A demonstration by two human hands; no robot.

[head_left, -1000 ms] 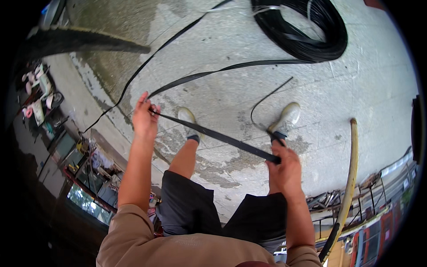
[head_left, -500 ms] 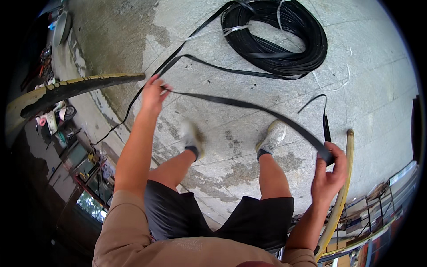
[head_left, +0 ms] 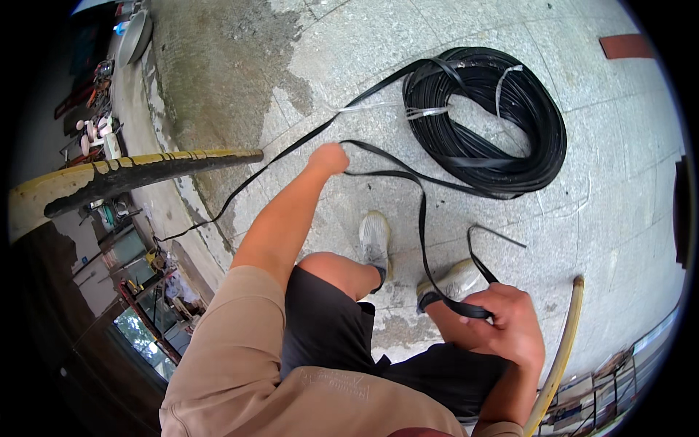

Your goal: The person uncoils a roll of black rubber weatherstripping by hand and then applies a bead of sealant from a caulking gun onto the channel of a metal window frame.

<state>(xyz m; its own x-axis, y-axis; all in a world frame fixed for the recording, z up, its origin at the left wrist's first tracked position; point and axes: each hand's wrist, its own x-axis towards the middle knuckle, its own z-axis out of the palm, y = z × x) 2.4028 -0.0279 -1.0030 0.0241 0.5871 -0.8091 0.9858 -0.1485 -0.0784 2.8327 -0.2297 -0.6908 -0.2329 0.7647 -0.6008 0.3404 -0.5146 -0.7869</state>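
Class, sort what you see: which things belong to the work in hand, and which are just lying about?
Part of the work:
black strip, held by left hand and right hand
black coil with white ties

Just lying about:
reddish-brown flat piece, upper right
grey basin-like thing, upper left

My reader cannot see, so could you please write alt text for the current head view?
A person's left hand and right hand hold a black strap, which hangs slack between them. Beyond, a large black coil with pale ties lies on grey paving.
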